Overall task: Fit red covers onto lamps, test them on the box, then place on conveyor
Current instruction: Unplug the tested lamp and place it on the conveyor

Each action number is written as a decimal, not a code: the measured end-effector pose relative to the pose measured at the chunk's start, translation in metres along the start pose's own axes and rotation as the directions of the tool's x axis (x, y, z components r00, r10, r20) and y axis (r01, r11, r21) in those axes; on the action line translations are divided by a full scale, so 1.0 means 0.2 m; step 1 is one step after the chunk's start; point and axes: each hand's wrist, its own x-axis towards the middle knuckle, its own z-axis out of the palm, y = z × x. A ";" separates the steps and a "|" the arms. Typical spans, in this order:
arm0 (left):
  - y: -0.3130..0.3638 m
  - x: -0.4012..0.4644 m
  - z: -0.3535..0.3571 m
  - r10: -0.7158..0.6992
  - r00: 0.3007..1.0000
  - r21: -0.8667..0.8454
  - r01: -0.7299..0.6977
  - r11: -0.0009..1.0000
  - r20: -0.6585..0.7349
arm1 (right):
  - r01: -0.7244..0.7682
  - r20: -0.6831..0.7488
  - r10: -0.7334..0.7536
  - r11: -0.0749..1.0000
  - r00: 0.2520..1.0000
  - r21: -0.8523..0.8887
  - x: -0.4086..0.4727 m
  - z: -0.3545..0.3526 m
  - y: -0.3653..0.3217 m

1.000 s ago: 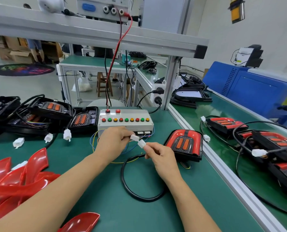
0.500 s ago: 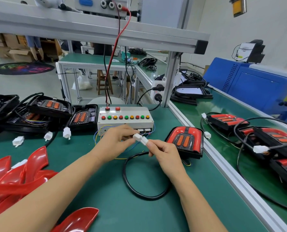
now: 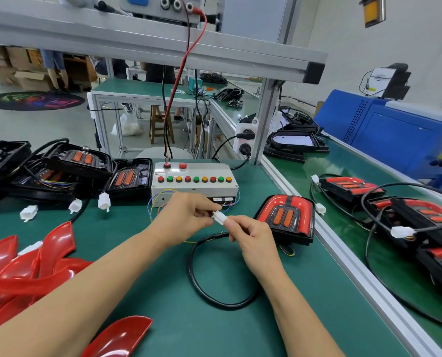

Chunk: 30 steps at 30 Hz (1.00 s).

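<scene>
loose glossy red plastic lamp cover (image 3: 117, 337), nearest, lying on the green bench mat (image 3: 163, 318), well in front and to the left of the grey test box with coloured round buttons (image 3: 194, 182).
heap of further curved red plastic covers (image 3: 21, 266), front-left of the test box, at the frame's left edge.
coiled black round cable (image 3: 204, 287), looped on the mat in front of the test box, below both hands.
right hand (image 3: 253, 243), in front of the test box, fingers curled, pinching one white plastic connector plug (image 3: 221, 219).
left hand (image 3: 186, 219), just in front of the test box, fingertips pinching the mating white connector half (image 3: 214, 215); the two halves touch; whether they are fully seated cannot be told.
black lamp with fitted red cover and two orange lenses (image 3: 287, 217), to the right of the test box, tilted on the mat beside the aluminium rail (image 3: 343, 258).
green conveyor belt (image 3: 305, 171), right of the test box beyond the rail, carrying several red-covered lamps with black leads (image 3: 351, 186).
uncovered black lamp housings with orange lenses (image 3: 78, 161), left of the test box, with white plugs lying in front of them.
red and black test leads (image 3: 178, 81), rising behind the test box to a grey instrument overhead.
</scene>
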 end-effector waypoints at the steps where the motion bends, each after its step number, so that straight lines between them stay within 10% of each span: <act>1: -0.01 0.00 0.01 -0.034 0.999 -0.033 0.034 0.999 -0.009 | -0.006 -0.006 0.006 1.000 1.000 0.009 0.00 0.01 0.00; 11: -0.04 0.00 0.01 -0.022 0.997 0.235 0.006 0.972 0.067 | -0.149 -0.038 0.144 0.972 0.989 -0.181 0.02 0.07 0.07; 17: -0.17 0.05 -0.29 -0.073 0.902 0.421 0.269 0.866 -0.426 | -0.153 -0.050 0.148 0.852 0.988 -0.500 0.01 0.08 0.06; 25: -0.31 0.09 -0.27 -0.203 0.959 0.723 0.283 0.630 -0.199 | -0.010 0.076 0.086 0.722 0.993 -0.692 -0.03 0.05 -0.04; 30: -0.37 0.11 -0.25 -0.227 0.960 0.733 0.274 0.623 -0.165 | -0.005 -0.311 -0.238 0.787 0.920 -0.616 -0.06 -0.16 -0.12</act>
